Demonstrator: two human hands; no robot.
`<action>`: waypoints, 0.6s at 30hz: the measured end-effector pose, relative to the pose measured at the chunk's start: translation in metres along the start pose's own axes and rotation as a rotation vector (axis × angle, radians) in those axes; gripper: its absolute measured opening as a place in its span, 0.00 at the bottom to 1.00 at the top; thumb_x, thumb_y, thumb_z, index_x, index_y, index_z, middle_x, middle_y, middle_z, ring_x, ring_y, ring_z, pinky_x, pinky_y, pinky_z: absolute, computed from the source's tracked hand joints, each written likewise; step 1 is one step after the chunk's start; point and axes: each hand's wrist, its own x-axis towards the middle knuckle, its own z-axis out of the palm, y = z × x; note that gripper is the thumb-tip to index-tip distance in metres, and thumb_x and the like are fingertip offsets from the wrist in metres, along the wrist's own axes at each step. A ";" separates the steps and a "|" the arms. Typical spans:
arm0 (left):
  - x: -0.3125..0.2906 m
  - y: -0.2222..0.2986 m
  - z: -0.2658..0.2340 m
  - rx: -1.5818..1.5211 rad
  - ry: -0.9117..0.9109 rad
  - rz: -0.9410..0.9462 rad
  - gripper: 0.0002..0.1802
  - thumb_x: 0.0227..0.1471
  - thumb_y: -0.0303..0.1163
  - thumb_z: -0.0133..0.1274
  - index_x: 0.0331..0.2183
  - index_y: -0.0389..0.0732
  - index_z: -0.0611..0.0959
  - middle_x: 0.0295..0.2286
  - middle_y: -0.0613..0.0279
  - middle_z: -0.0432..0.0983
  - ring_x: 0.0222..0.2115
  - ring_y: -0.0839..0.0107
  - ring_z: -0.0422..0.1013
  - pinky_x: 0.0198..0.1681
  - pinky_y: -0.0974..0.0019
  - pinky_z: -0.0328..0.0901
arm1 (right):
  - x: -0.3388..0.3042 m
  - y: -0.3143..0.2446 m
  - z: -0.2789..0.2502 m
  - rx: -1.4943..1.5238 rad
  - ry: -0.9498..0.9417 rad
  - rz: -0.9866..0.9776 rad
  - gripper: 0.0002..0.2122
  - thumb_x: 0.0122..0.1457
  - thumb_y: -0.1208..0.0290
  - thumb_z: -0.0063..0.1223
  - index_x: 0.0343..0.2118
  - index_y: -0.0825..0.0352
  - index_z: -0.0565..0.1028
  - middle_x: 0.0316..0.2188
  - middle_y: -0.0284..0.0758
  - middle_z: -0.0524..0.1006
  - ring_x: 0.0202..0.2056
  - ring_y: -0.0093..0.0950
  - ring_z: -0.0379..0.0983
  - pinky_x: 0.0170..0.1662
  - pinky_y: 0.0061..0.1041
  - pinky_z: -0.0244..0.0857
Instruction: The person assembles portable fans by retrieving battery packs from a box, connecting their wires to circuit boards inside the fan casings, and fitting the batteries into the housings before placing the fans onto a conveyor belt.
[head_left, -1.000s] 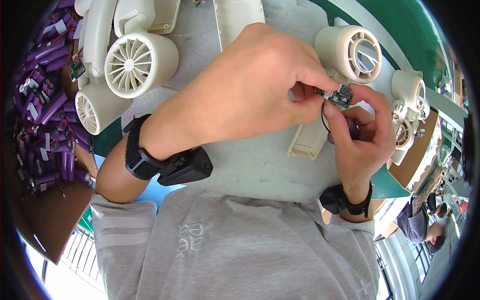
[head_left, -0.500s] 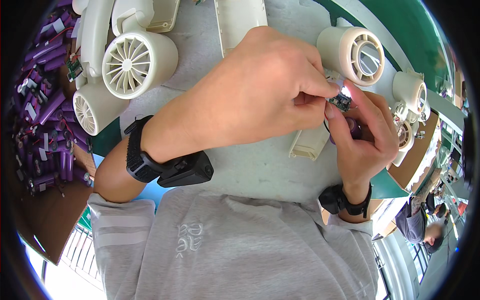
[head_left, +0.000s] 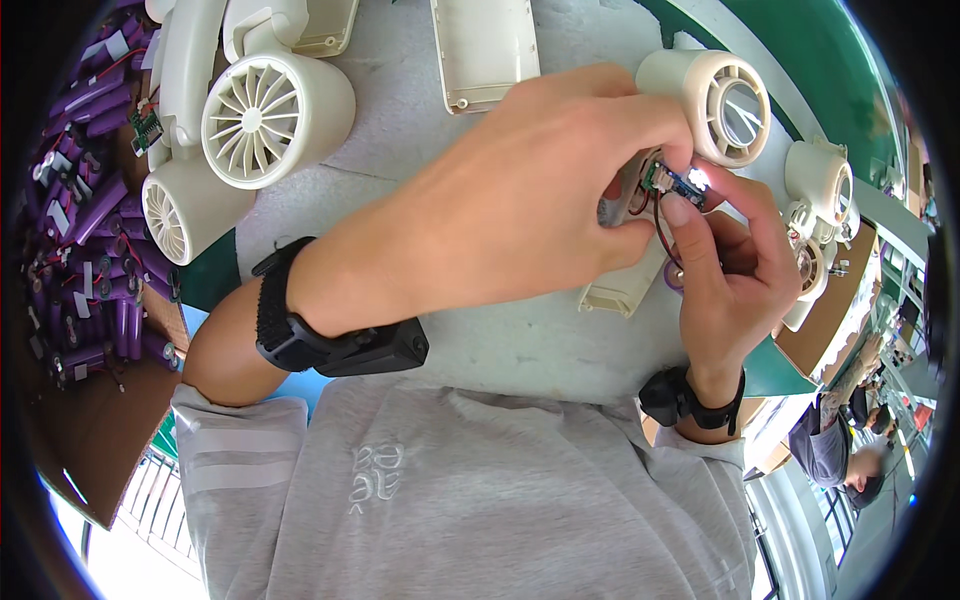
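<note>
1. Green worktable [head_left: 800, 45], overlaid with a pale mat [head_left: 500, 335], stretches before the person, whose grey shirt [head_left: 480, 480] fills the lower middle.
2. At the left edge, a cardboard box [head_left: 90, 440] holds a heap of purple cells [head_left: 90, 225] with wires and white tabs.
3. Cream fan housings stand around the mat: one with a spoked grille [head_left: 300, 120] at upper left, another with a round opening [head_left: 680, 85] at upper right, just beyond the hands.
4. An open cream shell [head_left: 487, 50] lies at the top centre, and a narrower cream piece [head_left: 618, 293] lies under the hands.
5. Left hand [head_left: 575, 170]: thumb and forefinger stand apart, the forefinger close by the board; whether its hidden fingers grip anything, I cannot tell.
6. Right hand [head_left: 740, 260]: thumb and forefinger pinch the board, the other fingers curled.
7. One purple cell [head_left: 673, 277] shows beside the right hand, mostly hidden.
8. Small circuit board [head_left: 676, 184], raised above the mat between both hands, brightly lit at its right end.
9. Thin dark and red wires [head_left: 660, 225] hang from it towards the cell.
</note>
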 end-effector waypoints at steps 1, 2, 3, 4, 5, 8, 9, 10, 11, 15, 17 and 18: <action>-0.002 -0.001 0.005 0.007 0.030 -0.021 0.19 0.38 0.15 0.57 0.37 0.38 0.78 0.29 0.60 0.74 0.25 0.72 0.74 0.27 0.72 0.70 | -0.001 -0.002 0.000 -0.010 -0.009 0.008 0.13 0.46 0.81 0.66 0.37 0.69 0.78 0.26 0.31 0.75 0.19 0.13 0.69 0.18 0.12 0.56; -0.004 -0.001 0.008 0.014 0.061 -0.042 0.20 0.38 0.15 0.57 0.38 0.39 0.77 0.30 0.60 0.74 0.26 0.71 0.74 0.28 0.71 0.70 | -0.001 -0.003 0.000 -0.019 -0.018 0.016 0.13 0.47 0.81 0.65 0.37 0.70 0.78 0.27 0.32 0.75 0.19 0.13 0.69 0.18 0.12 0.57; -0.005 -0.001 0.010 0.014 0.059 -0.041 0.20 0.38 0.15 0.57 0.38 0.39 0.77 0.30 0.60 0.74 0.26 0.71 0.74 0.28 0.71 0.70 | -0.001 -0.003 -0.001 -0.029 -0.026 0.024 0.12 0.48 0.81 0.64 0.37 0.70 0.77 0.27 0.32 0.75 0.19 0.13 0.69 0.18 0.12 0.57; -0.006 -0.001 0.011 0.019 0.059 -0.036 0.20 0.39 0.15 0.57 0.38 0.39 0.76 0.30 0.61 0.74 0.26 0.71 0.74 0.28 0.71 0.70 | -0.001 -0.002 -0.002 -0.028 -0.025 0.024 0.12 0.48 0.81 0.64 0.37 0.70 0.77 0.27 0.32 0.75 0.19 0.13 0.69 0.18 0.12 0.57; -0.006 -0.001 0.012 0.024 0.058 -0.031 0.21 0.39 0.15 0.57 0.39 0.39 0.75 0.31 0.61 0.73 0.26 0.71 0.73 0.27 0.71 0.70 | -0.001 0.001 -0.003 -0.044 -0.018 -0.031 0.11 0.48 0.81 0.64 0.37 0.70 0.77 0.28 0.32 0.75 0.19 0.14 0.69 0.18 0.12 0.57; -0.005 0.000 0.016 0.005 0.045 -0.046 0.21 0.39 0.15 0.56 0.39 0.40 0.75 0.31 0.62 0.73 0.26 0.71 0.73 0.27 0.70 0.70 | 0.000 0.007 -0.008 -0.076 -0.003 -0.137 0.11 0.49 0.81 0.63 0.36 0.70 0.77 0.30 0.33 0.75 0.19 0.14 0.69 0.18 0.12 0.57; -0.004 0.001 0.017 -0.019 0.036 -0.067 0.21 0.39 0.15 0.56 0.39 0.40 0.75 0.32 0.62 0.73 0.25 0.71 0.72 0.28 0.70 0.70 | 0.000 0.007 -0.009 -0.082 -0.017 -0.135 0.11 0.48 0.81 0.63 0.36 0.70 0.78 0.30 0.33 0.75 0.19 0.14 0.68 0.19 0.12 0.57; -0.004 0.001 0.017 -0.042 0.026 -0.087 0.21 0.39 0.14 0.55 0.39 0.40 0.75 0.32 0.63 0.73 0.25 0.71 0.72 0.28 0.70 0.70 | 0.001 0.007 -0.011 -0.088 -0.033 -0.133 0.10 0.48 0.81 0.63 0.36 0.69 0.78 0.30 0.33 0.75 0.19 0.14 0.68 0.19 0.12 0.57; -0.004 0.001 0.018 -0.042 0.024 -0.089 0.21 0.39 0.14 0.55 0.39 0.40 0.75 0.32 0.63 0.73 0.25 0.71 0.72 0.28 0.70 0.70 | 0.001 0.007 -0.012 -0.093 -0.048 -0.130 0.10 0.48 0.82 0.63 0.35 0.69 0.78 0.31 0.33 0.75 0.19 0.14 0.67 0.19 0.12 0.57; -0.003 0.000 0.019 -0.023 0.028 -0.091 0.21 0.39 0.14 0.54 0.39 0.41 0.75 0.32 0.64 0.74 0.25 0.71 0.71 0.28 0.70 0.68 | 0.006 0.011 -0.012 -0.095 -0.068 -0.174 0.10 0.46 0.83 0.64 0.34 0.68 0.79 0.30 0.33 0.75 0.19 0.14 0.66 0.20 0.13 0.57; -0.003 -0.001 0.019 -0.022 0.028 -0.098 0.21 0.38 0.14 0.54 0.39 0.41 0.75 0.32 0.64 0.74 0.25 0.71 0.71 0.28 0.69 0.67 | 0.007 0.014 -0.013 -0.124 -0.070 -0.201 0.10 0.45 0.83 0.64 0.33 0.67 0.79 0.30 0.33 0.75 0.19 0.14 0.66 0.20 0.13 0.57; -0.002 -0.001 0.019 -0.020 0.030 -0.101 0.21 0.38 0.14 0.54 0.39 0.41 0.75 0.33 0.64 0.74 0.26 0.71 0.71 0.28 0.69 0.67 | 0.008 0.015 -0.014 -0.152 -0.073 -0.232 0.10 0.45 0.83 0.64 0.33 0.67 0.80 0.30 0.33 0.75 0.19 0.15 0.66 0.20 0.13 0.57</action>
